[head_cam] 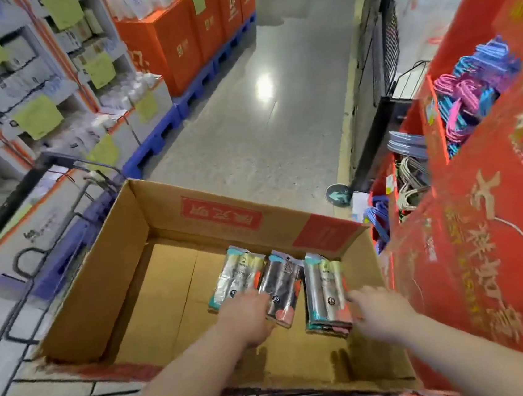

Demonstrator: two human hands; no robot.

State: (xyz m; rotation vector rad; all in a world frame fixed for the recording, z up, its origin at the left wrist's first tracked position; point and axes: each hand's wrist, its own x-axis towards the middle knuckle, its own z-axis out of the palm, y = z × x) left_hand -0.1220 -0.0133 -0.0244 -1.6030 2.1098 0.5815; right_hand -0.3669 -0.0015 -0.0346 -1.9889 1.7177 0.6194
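An open cardboard box (107, 278) sits on a black wire cart in front of me. Three flat packs of rolled bags lie on its floor toward the far right: a silver-and-teal pack (235, 271), a dark pack (282, 282) and a stack of teal-edged packs (324, 288). My left hand (246, 315) reaches into the box, its fingers over the near ends of the silver and dark packs. My right hand (381, 311) touches the right side of the stack. Motion blur hides how the fingers lie.
A red printed display stand (485, 255) rises close on my right, holding coloured hangers (475, 91). On the left are shelves of white goods on blue pallets (151, 145) and orange boxes (173, 45). A grey aisle floor (261, 117) runs ahead.
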